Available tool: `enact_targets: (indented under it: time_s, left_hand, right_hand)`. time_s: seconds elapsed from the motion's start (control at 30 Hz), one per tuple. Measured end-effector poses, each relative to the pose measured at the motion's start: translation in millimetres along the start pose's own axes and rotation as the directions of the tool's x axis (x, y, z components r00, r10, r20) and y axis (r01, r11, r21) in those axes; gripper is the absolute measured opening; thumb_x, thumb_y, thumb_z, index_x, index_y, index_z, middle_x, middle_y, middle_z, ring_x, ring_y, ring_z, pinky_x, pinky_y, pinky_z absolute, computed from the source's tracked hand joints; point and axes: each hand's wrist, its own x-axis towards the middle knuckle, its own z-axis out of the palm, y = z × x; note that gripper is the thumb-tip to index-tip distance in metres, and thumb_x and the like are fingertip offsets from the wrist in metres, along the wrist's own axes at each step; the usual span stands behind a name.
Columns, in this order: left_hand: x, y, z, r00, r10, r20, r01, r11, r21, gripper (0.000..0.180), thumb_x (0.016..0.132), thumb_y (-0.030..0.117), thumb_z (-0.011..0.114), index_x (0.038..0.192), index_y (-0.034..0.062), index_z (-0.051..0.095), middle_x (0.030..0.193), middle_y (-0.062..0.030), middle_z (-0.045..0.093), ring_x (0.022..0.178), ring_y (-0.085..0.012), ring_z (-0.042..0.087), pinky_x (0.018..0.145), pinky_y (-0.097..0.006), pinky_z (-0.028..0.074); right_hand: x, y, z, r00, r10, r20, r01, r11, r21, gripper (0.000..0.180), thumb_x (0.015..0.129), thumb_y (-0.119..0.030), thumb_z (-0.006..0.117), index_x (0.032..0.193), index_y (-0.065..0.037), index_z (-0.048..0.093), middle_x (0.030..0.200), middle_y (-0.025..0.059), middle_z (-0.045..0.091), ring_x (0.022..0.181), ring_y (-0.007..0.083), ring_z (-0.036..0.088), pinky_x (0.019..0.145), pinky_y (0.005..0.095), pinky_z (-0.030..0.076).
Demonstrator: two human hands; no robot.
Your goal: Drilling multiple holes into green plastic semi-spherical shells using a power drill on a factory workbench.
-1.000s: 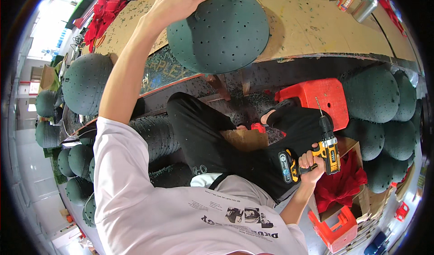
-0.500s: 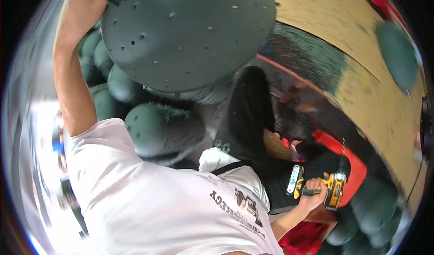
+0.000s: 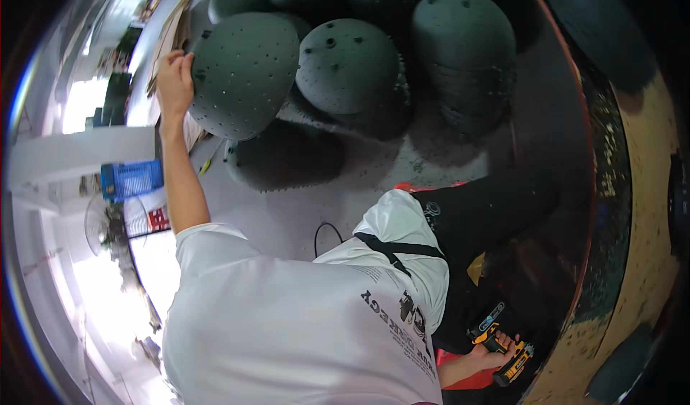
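Note:
At the far left, my left arm is stretched out and my left hand (image 3: 176, 85) is closed on the edge of a dark green domed shell (image 3: 244, 74). Many small holes dot the shell's surface, and a small black block sits at its rim near my fingers. The shell is beside stacks of similar shells (image 3: 348, 67), over or against a lower stack (image 3: 291, 157); whether it touches cannot be made out. Low on the right, beside my dark-trousered leg, my right hand (image 3: 492, 356) is wrapped round the grip of a yellow and black cordless drill (image 3: 514, 369).
More shell stacks (image 3: 463, 38) stand at the back on the grey floor (image 3: 266, 214). A wooden-topped surface (image 3: 636, 240) with a red edge runs down the right side. A blue crate (image 3: 133, 181) and a fan (image 3: 104, 222) are at the left.
The perforated shell has gone from close in front of me to farther away beside the stacks, with my left hand still on it. My view has turned. The drill stays in my right hand.

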Motion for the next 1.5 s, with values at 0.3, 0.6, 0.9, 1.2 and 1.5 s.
enact_targets:
  time_s: [0.3, 0.6, 0.9, 1.2, 1.5]
  left_hand:
    - [-200.4, -113.5, 71.0, 0.890, -0.429, 0.154, 0.345, 0.854, 0.389, 0.033, 0.099, 0.033, 0.055, 0.101, 0.0050, 0.073, 0.109, -0.0154, 0.063, 0.102, -0.0354, 0.061, 0.087, -0.046, 0.048]
    - [-299.0, -115.8, 154.9, 0.637, -0.757, 0.143, 0.624, 0.616, 0.481, 0.038, 0.101, 0.038, 0.049, 0.107, 0.0098, 0.073, 0.117, -0.0121, 0.061, 0.110, -0.0343, 0.058, 0.092, -0.048, 0.046]
    - [-296.8, -103.0, 179.3, 0.602, -0.782, 0.162, 0.658, 0.601, 0.454, 0.040, 0.102, 0.039, 0.047, 0.108, 0.0085, 0.072, 0.117, -0.0151, 0.061, 0.108, -0.0361, 0.060, 0.092, -0.047, 0.048]
    - [-312.1, -128.7, 185.2, 0.699, -0.674, 0.239, 0.489, 0.695, 0.527, 0.048, 0.104, 0.040, 0.039, 0.097, 0.0068, 0.072, 0.105, -0.0194, 0.065, 0.097, -0.0405, 0.064, 0.083, -0.051, 0.051]
    - [-314.0, -122.3, 194.9, 0.571, -0.727, 0.381, 0.569, 0.685, 0.455, 0.051, 0.103, 0.036, 0.041, 0.104, -0.0057, 0.071, 0.108, -0.0278, 0.067, 0.106, -0.0427, 0.061, 0.094, -0.050, 0.046]
  right_hand:
    - [9.0, -1.8, 20.4, 0.999, -0.035, 0.005, 0.036, 0.993, -0.111, 0.027, 0.097, -0.011, 0.045, 0.118, 0.001, 0.056, 0.067, -0.0006, 0.038, 0.061, 0.0130, 0.042, 0.063, 0.0299, 0.044]
    - [17.8, 1.6, 18.7, 1.000, -0.022, -0.015, 0.020, 0.991, -0.133, 0.027, 0.098, -0.013, 0.045, 0.118, -0.001, 0.058, 0.067, 0.0009, 0.040, 0.061, 0.0140, 0.043, 0.062, 0.0293, 0.044]
    - [19.0, 1.1, 19.4, 0.999, 0.003, -0.037, -0.007, 0.991, -0.131, 0.028, 0.099, -0.012, 0.043, 0.119, 0.004, 0.054, 0.071, 0.0009, 0.038, 0.066, 0.0153, 0.041, 0.064, 0.0309, 0.042]
    - [18.1, 4.9, 23.1, 1.000, -0.004, 0.010, 0.005, 0.999, -0.050, 0.024, 0.095, -0.010, 0.050, 0.117, -0.001, 0.056, 0.068, 0.0005, 0.039, 0.062, 0.0141, 0.042, 0.062, 0.0298, 0.042]
    - [32.6, 8.1, 23.4, 1.000, 0.025, 0.006, -0.025, 0.999, 0.039, 0.021, 0.092, -0.012, 0.051, 0.111, -0.005, 0.057, 0.067, -0.0011, 0.043, 0.059, 0.0111, 0.042, 0.060, 0.0299, 0.043]
